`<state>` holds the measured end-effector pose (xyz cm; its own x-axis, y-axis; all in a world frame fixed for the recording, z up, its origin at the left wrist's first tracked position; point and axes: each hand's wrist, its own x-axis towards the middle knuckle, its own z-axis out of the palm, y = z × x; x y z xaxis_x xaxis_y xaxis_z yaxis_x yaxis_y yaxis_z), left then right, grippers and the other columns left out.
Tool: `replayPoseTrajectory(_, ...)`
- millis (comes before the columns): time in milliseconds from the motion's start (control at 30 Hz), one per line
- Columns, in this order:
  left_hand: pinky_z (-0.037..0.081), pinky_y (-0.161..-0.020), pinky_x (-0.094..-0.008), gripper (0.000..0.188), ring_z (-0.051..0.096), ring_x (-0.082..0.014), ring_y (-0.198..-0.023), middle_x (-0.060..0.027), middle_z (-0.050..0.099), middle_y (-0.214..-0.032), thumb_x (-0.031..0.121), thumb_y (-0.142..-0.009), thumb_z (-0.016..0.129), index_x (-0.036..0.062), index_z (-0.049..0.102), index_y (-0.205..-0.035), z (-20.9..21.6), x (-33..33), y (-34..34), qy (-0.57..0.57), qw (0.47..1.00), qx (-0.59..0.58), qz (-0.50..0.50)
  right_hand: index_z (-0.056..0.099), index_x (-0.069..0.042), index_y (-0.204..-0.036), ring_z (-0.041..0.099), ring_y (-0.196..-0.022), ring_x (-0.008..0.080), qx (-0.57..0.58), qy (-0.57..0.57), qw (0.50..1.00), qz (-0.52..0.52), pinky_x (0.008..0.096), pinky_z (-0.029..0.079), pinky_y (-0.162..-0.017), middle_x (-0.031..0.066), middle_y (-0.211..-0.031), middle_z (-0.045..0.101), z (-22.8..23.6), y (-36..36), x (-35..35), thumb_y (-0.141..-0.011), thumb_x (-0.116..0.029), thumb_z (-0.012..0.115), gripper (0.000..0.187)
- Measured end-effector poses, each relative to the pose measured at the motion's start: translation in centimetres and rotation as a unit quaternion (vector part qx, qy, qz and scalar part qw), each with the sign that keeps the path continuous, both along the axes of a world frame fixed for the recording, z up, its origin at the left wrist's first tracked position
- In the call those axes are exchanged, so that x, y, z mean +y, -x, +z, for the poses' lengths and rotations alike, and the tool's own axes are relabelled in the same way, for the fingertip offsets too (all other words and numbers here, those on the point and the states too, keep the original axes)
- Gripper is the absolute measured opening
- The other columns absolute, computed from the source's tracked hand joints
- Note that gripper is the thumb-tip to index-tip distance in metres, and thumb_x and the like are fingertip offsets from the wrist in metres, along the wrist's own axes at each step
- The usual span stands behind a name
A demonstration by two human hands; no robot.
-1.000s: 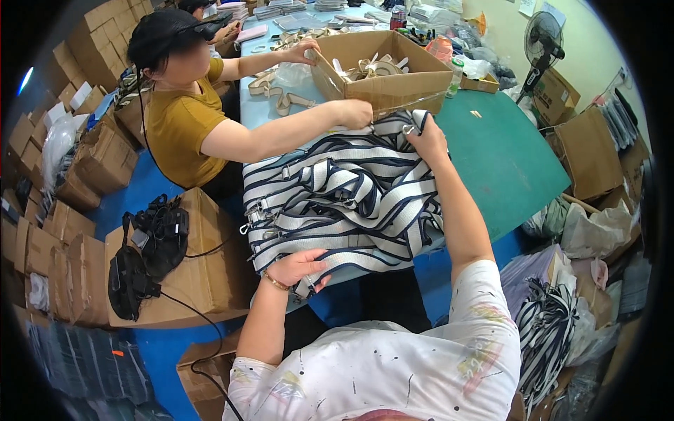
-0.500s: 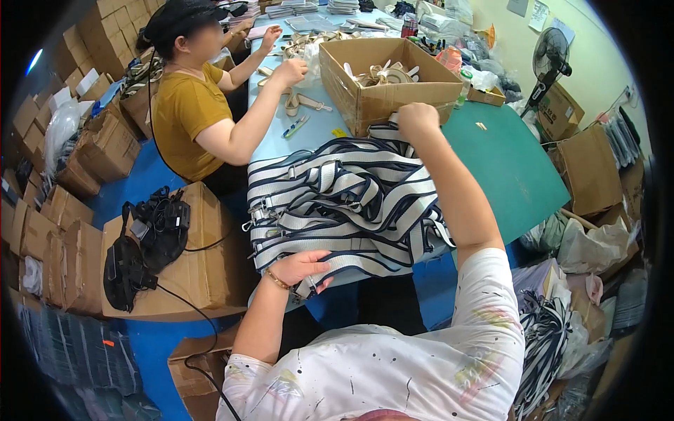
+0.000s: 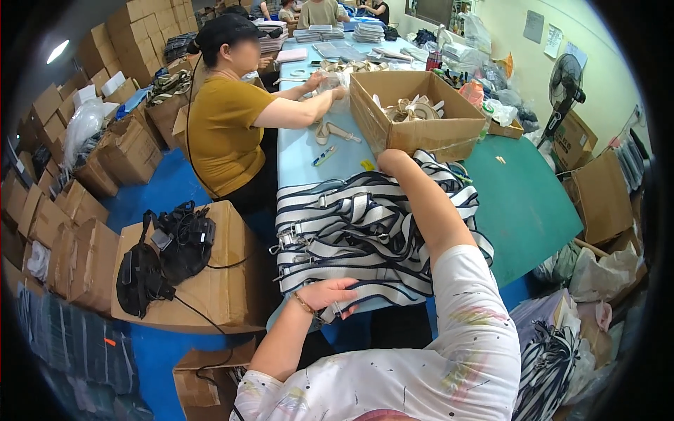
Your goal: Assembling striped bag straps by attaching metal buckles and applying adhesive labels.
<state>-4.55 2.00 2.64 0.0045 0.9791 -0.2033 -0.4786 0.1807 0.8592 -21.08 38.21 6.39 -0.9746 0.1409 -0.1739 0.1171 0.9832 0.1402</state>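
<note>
Straps [image 3: 344, 238], white edged with navy, in one tangled heap

Left hand [image 3: 328, 293] is partly curled, thumb above and fingers below, around one strap end [image 3: 330, 313] with metal hardware. Right hand [image 3: 390, 161] bends down at the heap's far side; its fingers are hidden, so its grip cannot be told. The heap lies between the hands on a pale-blue table [image 3: 298, 158], too knotted to count, the right forearm crossing it. Just beyond that hand, one open cardboard box [image 3: 428, 142] of beige straps [image 3: 411, 110] blocks the way forward. One green board [image 3: 526, 203] extends rightward. Near left, a co-worker [image 3: 228, 133] handles clear plastic [image 3: 335, 85]. One fan [image 3: 565, 83] and three wall papers [image 3: 554, 41] stand rightward; stacked cartons [image 3: 126, 158] line the blue floor [image 3: 165, 175] leftward.
</note>
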Motion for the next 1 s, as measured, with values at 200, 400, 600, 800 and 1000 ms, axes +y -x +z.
replayPoseTrajectory(200, 0.048, -0.061, -0.0243, 0.023, 0.057, -0.0120, -0.066, -0.0050, 0.059, -0.081, 0.020, -0.097, 0.047, 0.0020, 0.051, -0.111, -0.2, -0.5, 0.2, -0.016, 1.000, 0.003, -0.002, 0.071, -0.005, -0.094, 0.065, -0.094, 0.0289, 0.011, -0.046, 0.999, 0.007, 0.0391, 0.053, -0.077, 0.0142, -0.101, 0.068, 1.7, -1.8, -2.5, -0.076, -0.015, 0.062, 0.023)
replayPoseTrajectory(400, 0.048, -0.061, -0.0245, 0.023, 0.057, -0.0122, -0.065, -0.0050, 0.059, -0.080, 0.020, -0.097, 0.047, 0.0014, 0.051, -0.110, -0.1, -0.2, 0.3, -0.019, 1.000, 0.015, -0.002, 0.071, -0.007, -0.094, 0.065, -0.096, 0.0270, 0.013, -0.082, 0.996, 0.040, 0.0373, 0.052, -0.079, 0.0131, -0.103, 0.068, 2.0, -2.7, -2.2, -0.083, -0.014, 0.052, 0.024)
replayPoseTrajectory(600, 0.048, -0.060, -0.0239, 0.021, 0.057, -0.0119, -0.065, -0.0046, 0.059, -0.079, 0.020, -0.097, 0.047, 0.0018, 0.051, -0.108, -0.4, -0.2, 0.3, -0.017, 1.000, 0.024, -0.002, 0.071, -0.007, -0.097, 0.065, -0.098, 0.0271, 0.004, -0.068, 0.998, 0.011, 0.0371, 0.052, -0.080, 0.0132, -0.104, 0.067, 1.3, -2.7, -2.6, -0.084, -0.014, 0.050, 0.025)
replayPoseTrajectory(800, 0.048, -0.060, -0.0239, 0.022, 0.057, -0.0114, -0.065, -0.0044, 0.059, -0.080, 0.020, -0.097, 0.047, 0.0019, 0.051, -0.109, -0.2, -0.3, 0.1, -0.019, 1.000, 0.013, 0.002, 0.071, -0.007, -0.093, 0.066, -0.094, 0.0273, 0.010, -0.107, 0.993, 0.053, 0.0375, 0.053, -0.076, 0.0128, -0.100, 0.068, 1.3, -3.1, -3.0, -0.083, -0.015, 0.051, 0.024)
replayPoseTrajectory(1000, 0.047, -0.061, -0.0236, 0.022, 0.056, -0.0118, -0.066, -0.0044, 0.059, -0.080, 0.019, -0.097, 0.047, 0.0016, 0.051, -0.110, -0.1, -0.3, 0.1, -0.024, 1.000, 0.014, -0.004, 0.071, -0.007, -0.095, 0.066, -0.094, 0.0273, 0.009, -0.108, 0.993, 0.043, 0.0377, 0.053, -0.077, 0.0128, -0.101, 0.068, 1.5, -3.5, -2.7, -0.084, -0.014, 0.051, 0.023)
